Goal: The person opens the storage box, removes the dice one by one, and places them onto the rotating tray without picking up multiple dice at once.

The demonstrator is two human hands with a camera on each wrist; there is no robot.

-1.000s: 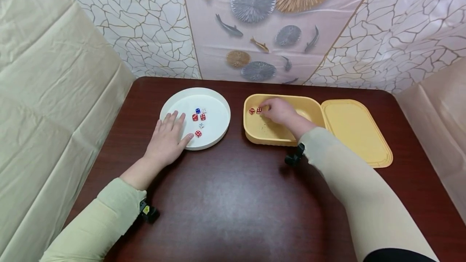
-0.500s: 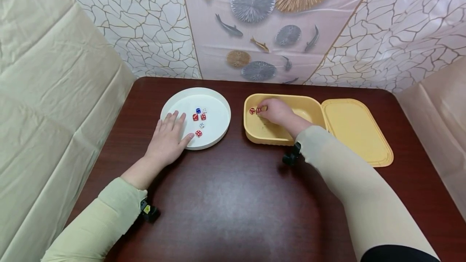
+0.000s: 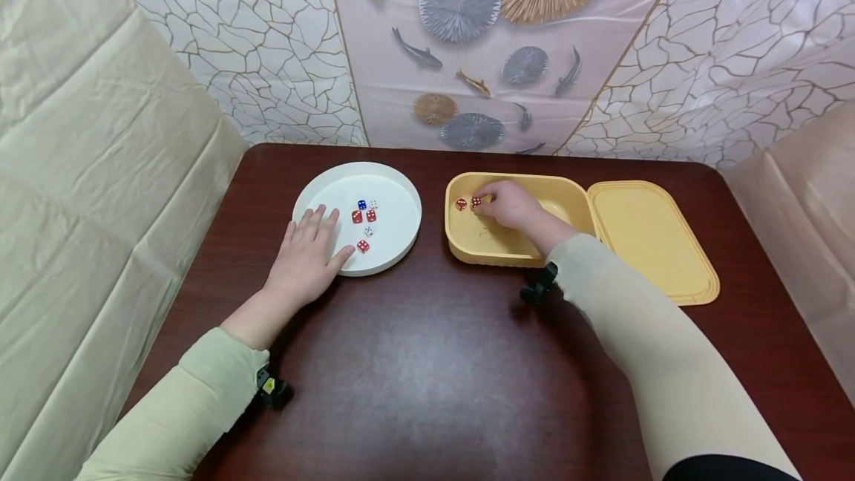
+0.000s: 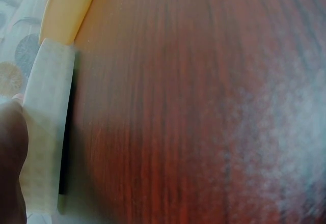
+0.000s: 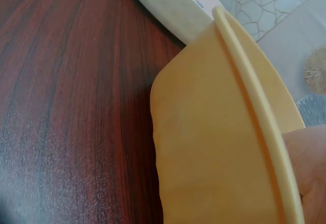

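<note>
My left hand (image 3: 305, 258) lies with spread, straight fingers over the left front rim of a round white tray (image 3: 401, 232). On the tray floor sit several small dice: a blue die (image 3: 362, 205), white ones such as this white die (image 3: 369, 231), and red ones such as this red die (image 3: 363, 246). My right hand (image 3: 513, 206) reaches into a yellow plastic box (image 3: 477, 249) and pinches a red die (image 3: 476, 202) at its fingertips. Left of it, another red die (image 3: 461, 204) sits in the box. The box wall hides the fingertips in the right wrist view.
A yellow lid (image 3: 657, 243) lies on the brown table (image 3: 414, 362), against the box's right side. A patterned cloth (image 3: 267, 43) hangs behind the table. The tray and box stand side by side with a small gap between them.
My right hand and the pinched red die have shifted very slightly within the box. My left hand stays put on the tray, and the dice there have not moved.
</note>
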